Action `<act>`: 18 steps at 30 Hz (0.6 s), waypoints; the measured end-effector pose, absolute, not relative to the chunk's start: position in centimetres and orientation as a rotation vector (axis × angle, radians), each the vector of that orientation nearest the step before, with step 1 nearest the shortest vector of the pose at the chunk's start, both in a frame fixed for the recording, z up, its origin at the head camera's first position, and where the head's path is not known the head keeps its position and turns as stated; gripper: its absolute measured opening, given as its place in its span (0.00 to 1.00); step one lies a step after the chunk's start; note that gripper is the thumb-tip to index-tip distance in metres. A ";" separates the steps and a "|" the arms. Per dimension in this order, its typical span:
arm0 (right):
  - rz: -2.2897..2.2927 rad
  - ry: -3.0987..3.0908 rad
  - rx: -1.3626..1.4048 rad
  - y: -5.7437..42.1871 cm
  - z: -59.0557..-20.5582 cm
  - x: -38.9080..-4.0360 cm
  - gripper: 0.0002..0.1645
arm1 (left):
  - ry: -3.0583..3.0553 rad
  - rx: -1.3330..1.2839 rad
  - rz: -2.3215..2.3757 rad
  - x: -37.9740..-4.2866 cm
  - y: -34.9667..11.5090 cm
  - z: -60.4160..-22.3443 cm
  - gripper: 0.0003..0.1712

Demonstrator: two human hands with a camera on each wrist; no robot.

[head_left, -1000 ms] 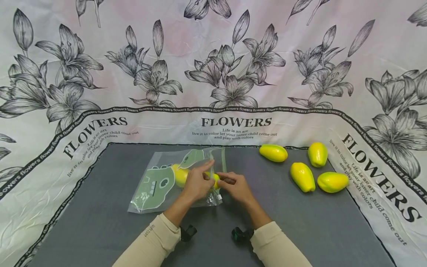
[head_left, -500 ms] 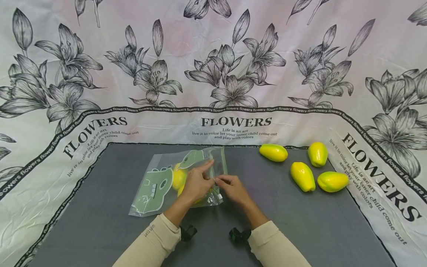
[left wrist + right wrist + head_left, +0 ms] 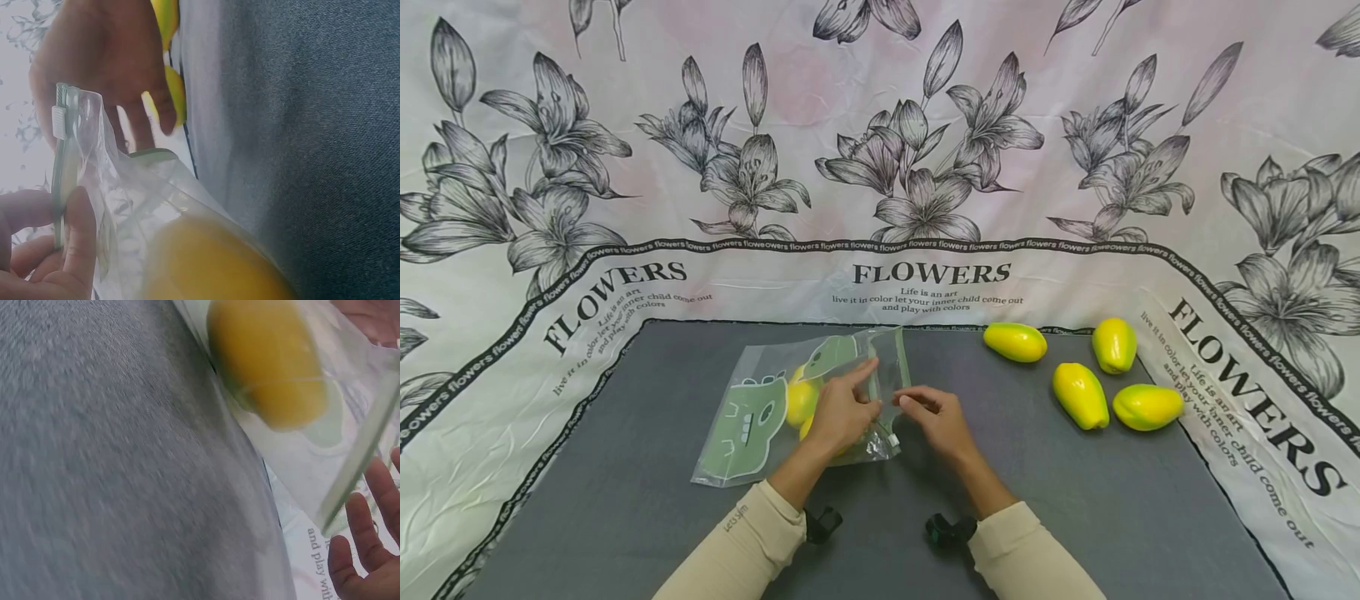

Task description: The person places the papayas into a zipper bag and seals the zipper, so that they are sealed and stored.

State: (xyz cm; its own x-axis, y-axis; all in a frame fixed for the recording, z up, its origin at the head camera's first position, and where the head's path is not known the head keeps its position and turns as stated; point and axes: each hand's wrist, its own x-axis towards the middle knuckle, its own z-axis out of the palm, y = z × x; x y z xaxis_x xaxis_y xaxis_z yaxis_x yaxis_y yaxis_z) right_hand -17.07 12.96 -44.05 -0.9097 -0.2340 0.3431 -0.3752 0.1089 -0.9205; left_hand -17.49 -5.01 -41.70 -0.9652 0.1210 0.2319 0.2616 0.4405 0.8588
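Note:
A clear slider zip bag point(image 3: 739, 442) with a green cartoon print lies on the grey tabletop, its mouth to the right. Inside show yellow fruits point(image 3: 801, 400), partly hidden by my left hand point(image 3: 842, 412). In the left wrist view, that left hand point(image 3: 47, 247) pinches the green zip strip point(image 3: 60, 156) between thumb and fingers, below the white slider point(image 3: 59, 122). My right hand point(image 3: 938, 421) is at the bag's mouth. Its fingers point(image 3: 362, 531) are spread and loosely bent beside the green rim point(image 3: 359, 459), holding nothing visible; whether they touch the rim I cannot tell.
Several yellow-green, mango- or papaya-like fruits lie at the back right, the nearest to the bag being one fruit point(image 3: 1015, 342) by the back edge. A flower-printed cloth point(image 3: 932, 287) rises behind and along the sides of the grey tabletop point(image 3: 625, 500).
My right hand touched the bag's mouth half a second ago and has since drawn slightly right. The fruits inside shifted left and nearer between the first two frames. My left hand keeps its place.

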 end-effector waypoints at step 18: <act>1.788 -2.149 0.337 19.8 -42.1 -16.5 0.13 | -2.469 -0.245 -1.909 -17.7 -5.3 -42.7 0.38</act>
